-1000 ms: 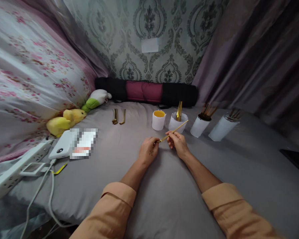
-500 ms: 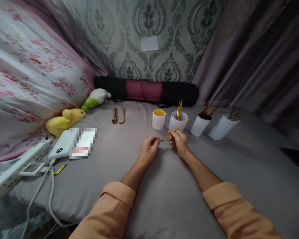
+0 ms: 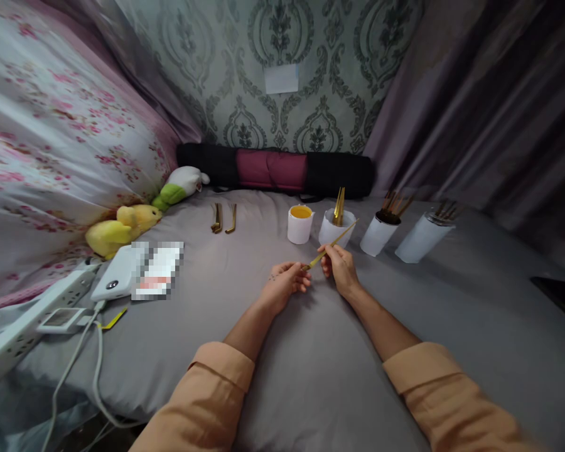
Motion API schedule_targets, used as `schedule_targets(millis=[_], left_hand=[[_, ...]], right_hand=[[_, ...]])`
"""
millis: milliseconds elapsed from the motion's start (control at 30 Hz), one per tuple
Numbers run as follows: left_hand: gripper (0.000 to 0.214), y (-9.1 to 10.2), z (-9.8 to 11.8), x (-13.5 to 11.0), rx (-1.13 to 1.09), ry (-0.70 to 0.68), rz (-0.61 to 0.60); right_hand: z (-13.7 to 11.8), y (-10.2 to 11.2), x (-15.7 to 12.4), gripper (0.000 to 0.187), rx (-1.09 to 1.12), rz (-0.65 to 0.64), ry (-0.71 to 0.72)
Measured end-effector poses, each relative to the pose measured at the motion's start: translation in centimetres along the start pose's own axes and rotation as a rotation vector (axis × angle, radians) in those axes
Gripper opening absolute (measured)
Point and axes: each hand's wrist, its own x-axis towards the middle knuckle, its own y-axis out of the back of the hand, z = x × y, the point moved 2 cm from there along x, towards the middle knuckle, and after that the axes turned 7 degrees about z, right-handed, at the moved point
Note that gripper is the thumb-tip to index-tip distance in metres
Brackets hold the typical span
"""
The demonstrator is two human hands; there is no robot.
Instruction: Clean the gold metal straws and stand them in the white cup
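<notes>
My right hand (image 3: 339, 269) pinches a thin gold stick (image 3: 332, 243) that slants up to the right over the grey bedsheet (image 3: 282, 351). My left hand (image 3: 285, 285) lies just left of the stick's lower end, palm turned up, fingers loosely curled and touching the tip. Behind the hands stand a white cup with yellow contents (image 3: 300, 224) and a white cup holding gold sticks (image 3: 335, 225).
Two more white cups with dark sticks (image 3: 380, 231) (image 3: 422, 236) stand to the right. Bent gold pieces (image 3: 223, 219) lie at the back left. Plush toys (image 3: 122, 227), a white power bank (image 3: 117, 273), a power strip (image 3: 23, 320) and cables sit on the left. A black and maroon roll (image 3: 273, 169) lines the wall.
My left hand has rolled palm-up and its grip on the stick's end has loosened. My right hand and the stick stayed almost in place, tilted slightly higher.
</notes>
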Motion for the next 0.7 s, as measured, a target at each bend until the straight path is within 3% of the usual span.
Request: schedule_targets(millis=[267,700], left_hand=[[0.014,-0.43,0.17,-0.63,-0.072,0.196,-0.081],[0.014,-0.04,-0.39,-0.54,-0.125,0.248,-0.179]], right_hand=[[-0.12,-0.03,-0.17,0.026,-0.027,-0.025,0.022],[-0.44,-0.04,-0.27,0.025,-0.079,-0.060,0.036]])
